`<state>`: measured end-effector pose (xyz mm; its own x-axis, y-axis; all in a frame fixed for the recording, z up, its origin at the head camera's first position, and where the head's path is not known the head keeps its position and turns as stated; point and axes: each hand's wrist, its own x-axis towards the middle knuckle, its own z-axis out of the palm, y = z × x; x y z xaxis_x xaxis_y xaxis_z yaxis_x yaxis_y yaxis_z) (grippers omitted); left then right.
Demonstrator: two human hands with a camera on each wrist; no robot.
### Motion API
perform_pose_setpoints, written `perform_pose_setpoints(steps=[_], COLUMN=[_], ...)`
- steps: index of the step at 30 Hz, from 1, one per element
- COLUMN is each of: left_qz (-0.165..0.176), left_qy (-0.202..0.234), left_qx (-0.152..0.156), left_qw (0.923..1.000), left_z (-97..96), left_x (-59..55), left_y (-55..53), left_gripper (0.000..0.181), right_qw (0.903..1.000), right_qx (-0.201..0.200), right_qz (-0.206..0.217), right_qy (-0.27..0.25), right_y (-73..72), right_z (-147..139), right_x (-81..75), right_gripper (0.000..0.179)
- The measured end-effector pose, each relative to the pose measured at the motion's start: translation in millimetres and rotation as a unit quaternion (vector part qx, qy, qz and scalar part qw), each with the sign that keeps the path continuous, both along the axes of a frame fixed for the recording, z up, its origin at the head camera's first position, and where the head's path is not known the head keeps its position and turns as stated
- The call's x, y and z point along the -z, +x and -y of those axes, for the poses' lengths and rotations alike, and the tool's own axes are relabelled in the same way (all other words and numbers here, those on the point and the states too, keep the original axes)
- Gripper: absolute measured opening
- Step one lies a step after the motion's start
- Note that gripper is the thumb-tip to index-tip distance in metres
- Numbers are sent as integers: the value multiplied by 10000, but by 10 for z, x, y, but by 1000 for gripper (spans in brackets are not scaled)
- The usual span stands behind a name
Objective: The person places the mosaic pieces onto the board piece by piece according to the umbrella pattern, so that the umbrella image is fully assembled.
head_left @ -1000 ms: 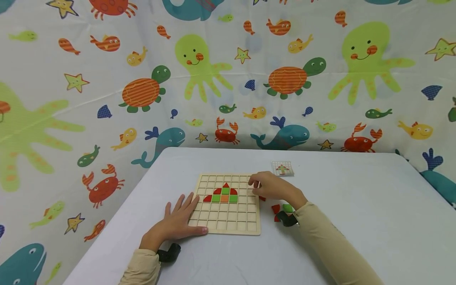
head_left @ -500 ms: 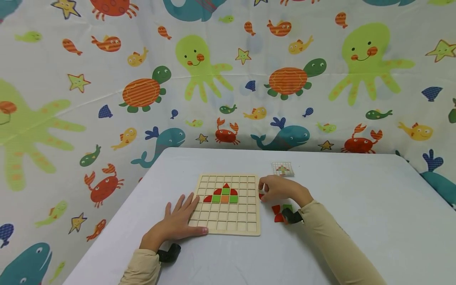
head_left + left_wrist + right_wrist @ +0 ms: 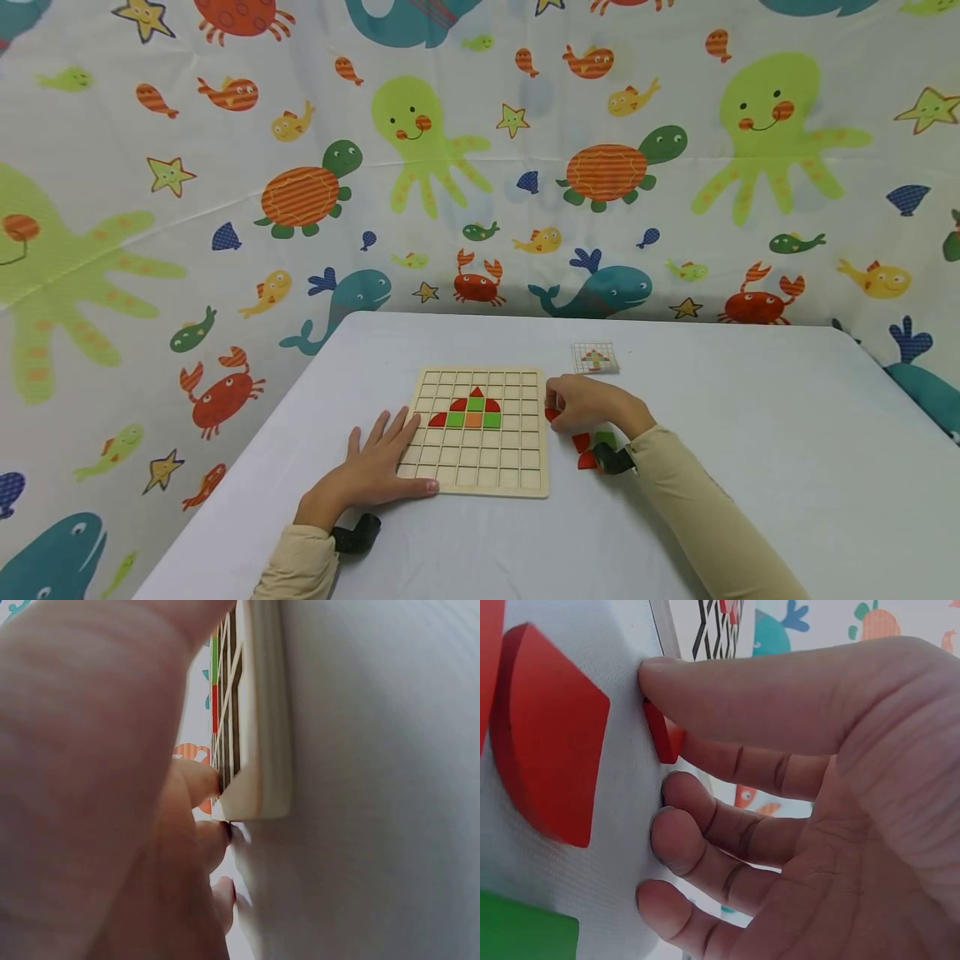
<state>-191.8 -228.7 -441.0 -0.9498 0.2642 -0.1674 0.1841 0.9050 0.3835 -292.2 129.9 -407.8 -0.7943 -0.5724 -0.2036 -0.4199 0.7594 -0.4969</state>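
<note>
A square wooden grid board lies on the table, with red, green and orange pieces set in its cells. My left hand rests at its near left corner, fingers spread, thumb along the front edge. In the left wrist view, fingertips touch the board's corner. Just beyond the right edge, my right hand pinches a red piece between thumb and index finger, low at the tabletop. That piece's full shape is hidden. The other fingers are loosely bent.
Loose red quarter-circle pieces and a green square lie under the right wrist, partly covered by its black camera. A small pattern card lies behind the right hand. A printed curtain hangs behind the table.
My right hand has moved right, from over the board's right edge down to the red piece beside it, and its fingers have closed there. The left hand has stayed in place.
</note>
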Motion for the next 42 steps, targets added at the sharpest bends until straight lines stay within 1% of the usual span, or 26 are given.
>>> perform_pose_setpoints(steps=[4, 9, 14, 21, 26, 30, 34, 38, 42], left_qz=[17, 24, 55, 54, 49, 47, 55, 57, 49], left_qy=[-13, -12, 6, 58, 27, -20, -16, 3, -1], left_qx=[0, 0, -20, 1, 17, 17, 2, 16, 35], left_qw=[10000, 10000, 10000, 10000, 10000, 10000, 10000, 10000, 10000], left_z=[-2, -12, -17, 0, 12, 18, 23, 20, 13], left_x=[-8, -21, -26, -18, -5, 11, 23, 21, 15], left_y=[-5, -3, -1, -13, -35, -40, -49, -53, -53], left_gripper=[121, 121, 121, 122, 122, 122, 122, 123, 123], right_qw=[9999, 9999, 9995, 9993, 9977, 9953, 9924, 9881, 9850], right_qx=[-106, -86, -154, -91, -200, -276, -285, -298, -294], right_qz=[-97, -115, -279, -351, -631, -861, -940, -922, -877], right_qy=[-15, 5, -19, -94, -159, -352, -741, -1191, -1457], right_y=[-23, -20, -18, -11, -26, -36, -25, -2, 23], right_z=[-9, 1, 15, 37, 48, 44, 48, 75, 103], right_x=[17, 27, 32, 0, -41, -66, -92, -125, -151], right_gripper=[20, 20, 18, 12, 12, 9, 8, 9, 18])
